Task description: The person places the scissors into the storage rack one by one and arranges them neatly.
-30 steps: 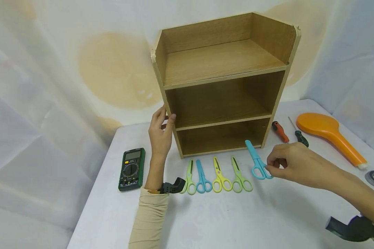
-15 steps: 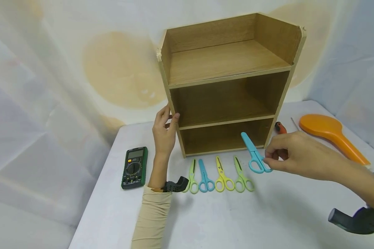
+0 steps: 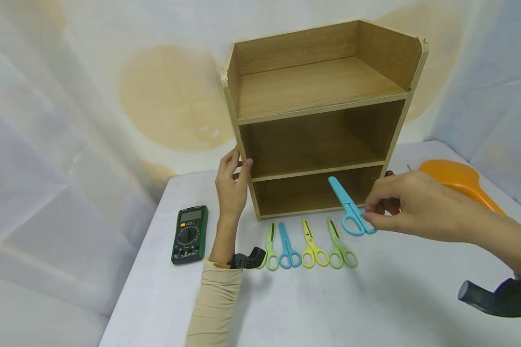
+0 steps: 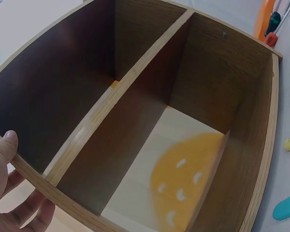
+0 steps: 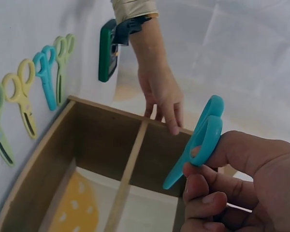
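My right hand (image 3: 410,207) pinches the handle of a blue pair of scissors (image 3: 347,207), lifted off the table, blades pointing up-left toward the lowest shelf opening. The right wrist view shows the same blue scissors (image 5: 198,140) held between thumb and fingers. My left hand (image 3: 232,185) grips the left side panel of the wooden shelf unit (image 3: 321,115), thumb on the front edge; the left hand (image 4: 9,193) shows at the panel edge in the left wrist view. On the table in front of the shelf lie several more scissors: green (image 3: 270,246), blue (image 3: 288,246), yellow (image 3: 312,246), green (image 3: 340,246).
A green multimeter (image 3: 190,234) lies left of my left arm. An orange paddle-shaped object (image 3: 460,180) and a red-handled screwdriver (image 3: 389,173) lie right of the shelf, partly behind my right hand. The white table (image 3: 330,308) is backed by draped cloth.
My right hand has lifted the blue scissors off the table and carried them up and leftward toward the shelf. The left hand keeps its hold on the side panel.
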### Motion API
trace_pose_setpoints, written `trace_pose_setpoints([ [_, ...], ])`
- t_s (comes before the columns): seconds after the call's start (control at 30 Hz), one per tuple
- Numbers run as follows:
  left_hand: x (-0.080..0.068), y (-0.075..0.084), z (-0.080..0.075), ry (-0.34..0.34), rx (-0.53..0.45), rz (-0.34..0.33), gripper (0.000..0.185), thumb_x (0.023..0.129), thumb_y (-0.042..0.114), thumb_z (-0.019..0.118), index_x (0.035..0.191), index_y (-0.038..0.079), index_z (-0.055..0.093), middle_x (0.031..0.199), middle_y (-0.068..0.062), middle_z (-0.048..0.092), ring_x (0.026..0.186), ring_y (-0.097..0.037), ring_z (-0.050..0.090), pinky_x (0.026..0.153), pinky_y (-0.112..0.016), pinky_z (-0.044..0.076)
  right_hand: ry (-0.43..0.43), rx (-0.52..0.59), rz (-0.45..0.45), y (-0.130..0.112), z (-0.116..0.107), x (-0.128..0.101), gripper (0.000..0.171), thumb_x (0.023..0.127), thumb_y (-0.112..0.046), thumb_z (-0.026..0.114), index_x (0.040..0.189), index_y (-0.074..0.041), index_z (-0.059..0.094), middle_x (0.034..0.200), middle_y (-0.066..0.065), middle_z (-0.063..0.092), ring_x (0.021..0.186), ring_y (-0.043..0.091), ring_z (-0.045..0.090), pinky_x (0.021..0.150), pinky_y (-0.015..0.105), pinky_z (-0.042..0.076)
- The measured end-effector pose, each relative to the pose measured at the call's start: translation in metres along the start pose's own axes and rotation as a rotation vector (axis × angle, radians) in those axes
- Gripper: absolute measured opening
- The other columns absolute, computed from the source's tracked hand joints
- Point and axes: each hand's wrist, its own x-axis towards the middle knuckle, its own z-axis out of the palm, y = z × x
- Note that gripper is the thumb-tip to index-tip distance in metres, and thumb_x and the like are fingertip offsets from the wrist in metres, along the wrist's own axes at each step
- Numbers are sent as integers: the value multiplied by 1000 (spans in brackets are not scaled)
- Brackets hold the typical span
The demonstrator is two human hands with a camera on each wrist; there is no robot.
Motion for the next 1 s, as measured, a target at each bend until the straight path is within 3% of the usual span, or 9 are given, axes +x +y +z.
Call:
trace_pose_setpoints([
  [0.23,1,-2,0,3,6,-6,51,101,28,62,148,13,50,139,-3,53,109,-19,58,80,-36,56,37,1,-76,-5,-7,9,24,79,-13,85,80,-32,71,71,-21,52,65,2,49,51,20,43],
  [0.47,3,-5,0,15,-6,-3,50,101,28,63,147,10,52,138,-6,53,109,-20,59,82,-45,56,56,26,-151,-13,-15,22,25,78,-13,85,79,-32,68,69,-21,51,63,2,49,49,20,42],
  [0.6,3,-4,1,8,-6,-4,51,101,29,63,147,11,51,137,-5,54,109,-19,59,82,-42,56,62,32,-198,-20,-21,30,24,78,-9,84,78,-28,69,69,-20,52,61,2,49,50,21,43],
  [0.77,3,-3,5,9,-5,2,50,101,27,63,147,13,51,138,-4,53,108,-18,59,80,-35,56,52,46,-198,-28,-31,40,24,80,-8,82,77,-29,69,68,-18,53,61,4,50,50,22,43],
  [1.0,3,-5,10,5,-16,-2,52,101,30,62,148,12,49,138,-4,53,109,-20,59,81,-42,56,91,17,-230,-38,-44,52,27,80,-6,80,75,-29,67,67,-17,54,56,4,50,47,22,43],
])
